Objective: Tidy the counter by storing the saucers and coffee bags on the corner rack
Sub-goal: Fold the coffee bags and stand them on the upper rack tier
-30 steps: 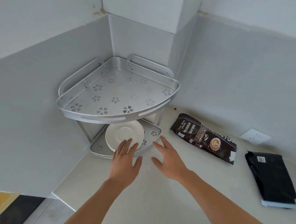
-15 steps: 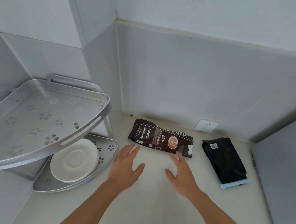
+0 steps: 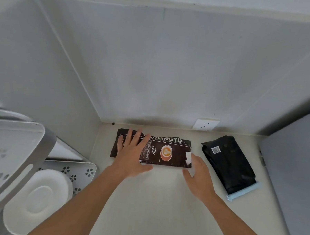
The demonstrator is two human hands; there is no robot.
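Both hands have left the corner rack [image 3: 47, 144] and moved right to the brown coffee bag [image 3: 166, 152], which lies flat on the counter [image 3: 155, 207] against the back wall. Left hand [image 3: 131, 152] is spread, palm down over the bag's left end, nearest the rack; actual contact is likely but blur makes it hard to confirm. Right hand [image 3: 200, 171] is spread at the bag's right end, fingers by its lower right corner, nothing gripped yet. Saucers [image 3: 38, 199] sit stacked on the rack's lower shelf, so that part looks done. Black coffee bag [image 3: 227, 162] lies right of the brown one, untouched. Judgement: bag phase starting; both bags remain to be stored.
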